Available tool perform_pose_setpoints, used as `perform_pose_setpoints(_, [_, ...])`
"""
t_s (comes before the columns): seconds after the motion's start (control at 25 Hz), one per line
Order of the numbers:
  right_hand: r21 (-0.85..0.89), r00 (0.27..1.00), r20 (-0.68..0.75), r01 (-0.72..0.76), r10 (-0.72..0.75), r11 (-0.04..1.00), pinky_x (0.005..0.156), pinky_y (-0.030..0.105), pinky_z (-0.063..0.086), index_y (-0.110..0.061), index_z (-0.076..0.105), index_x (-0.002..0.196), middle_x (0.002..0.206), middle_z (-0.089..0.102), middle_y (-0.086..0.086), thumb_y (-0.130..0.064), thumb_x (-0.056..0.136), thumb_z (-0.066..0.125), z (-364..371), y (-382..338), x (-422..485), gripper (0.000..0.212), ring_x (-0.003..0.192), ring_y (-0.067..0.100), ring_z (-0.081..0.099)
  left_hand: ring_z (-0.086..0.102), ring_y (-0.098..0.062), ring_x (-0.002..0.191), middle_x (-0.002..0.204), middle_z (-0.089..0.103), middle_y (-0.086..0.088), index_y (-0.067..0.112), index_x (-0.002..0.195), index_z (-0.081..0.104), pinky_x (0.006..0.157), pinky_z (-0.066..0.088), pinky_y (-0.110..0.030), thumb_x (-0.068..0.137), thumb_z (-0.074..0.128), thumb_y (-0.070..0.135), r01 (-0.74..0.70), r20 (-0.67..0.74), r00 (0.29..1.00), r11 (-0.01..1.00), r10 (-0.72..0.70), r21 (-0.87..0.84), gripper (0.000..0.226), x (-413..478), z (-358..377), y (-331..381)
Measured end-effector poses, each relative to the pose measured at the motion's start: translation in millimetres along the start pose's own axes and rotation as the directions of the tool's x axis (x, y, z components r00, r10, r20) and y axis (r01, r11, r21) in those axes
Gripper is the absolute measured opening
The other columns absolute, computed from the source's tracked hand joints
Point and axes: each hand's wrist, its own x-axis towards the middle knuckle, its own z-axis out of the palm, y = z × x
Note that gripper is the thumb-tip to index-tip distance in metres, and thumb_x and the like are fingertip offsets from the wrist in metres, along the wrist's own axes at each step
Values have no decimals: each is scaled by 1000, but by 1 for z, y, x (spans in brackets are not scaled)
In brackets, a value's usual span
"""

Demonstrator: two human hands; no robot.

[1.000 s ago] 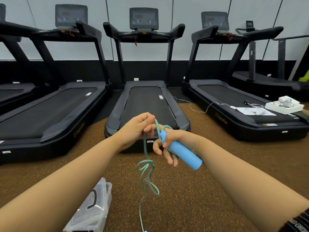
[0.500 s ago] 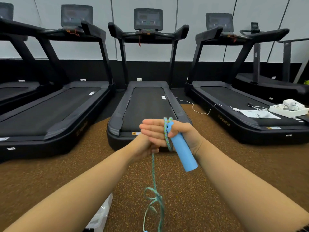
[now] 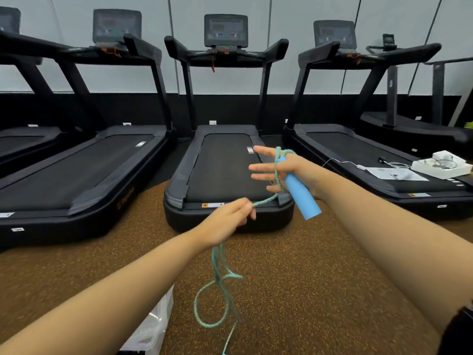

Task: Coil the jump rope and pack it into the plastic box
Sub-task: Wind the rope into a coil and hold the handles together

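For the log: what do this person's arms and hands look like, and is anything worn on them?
Both forearms are bare. The left hand and right hand have no gloves, and no ring or watch can be made out. The only thing worn is a black sleeve edge or band on the right arm at the lower right corner of the frame; any marking on it is unreadable.

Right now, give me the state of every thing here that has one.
left hand, pinching the jump rope taut.
right hand, fingers spread, holding the blue handle.
jump rope, partly wound round the right hand, rest hanging loose.
blue handle, tilted, lower end free.
plastic box, on the floor, lid hidden.
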Motion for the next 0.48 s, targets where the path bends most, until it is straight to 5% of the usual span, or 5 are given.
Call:
perform_pose_setpoints(0.12, [68, 999, 24, -40, 38, 997, 87, 39, 45, -36, 41, 135, 130, 59, 11, -18, 54, 71, 3, 24, 2, 88, 100, 23, 64, 51, -2, 76, 74, 56, 16, 23, 76, 57, 79, 40, -25, 96, 42, 32, -192, 6, 981, 974, 193, 123, 26, 8, -17, 18])
perform_pose_setpoints(0.24, [137, 965, 256, -104, 66, 985, 98, 47, 40, -21, 50, 127, 107, 65, 9, -20, 53, 66, 12, 50, 0, 76, 102, 25, 63, 57, -6, 81, 76, 61, 17, 24, 71, 59, 82, 43, -30, 92, 47, 36, -224, 44, 974, 967, 220, 121, 26, 15, -26, 28])
perform_pose_setpoints(0.48, [256, 801, 596, -245, 47, 935, 98, 41, 46, -13, 43, 135, 132, 56, 16, -6, 58, 52, 43, 78, -9, 78, 118, 31, 57, 39, -8, 56, 55, 45, 9, 23, 62, 58, 59, 34, -28, 83, 60, 45, -163, 19, 987, 964, 162, 212, 30, 22, -42, 22])
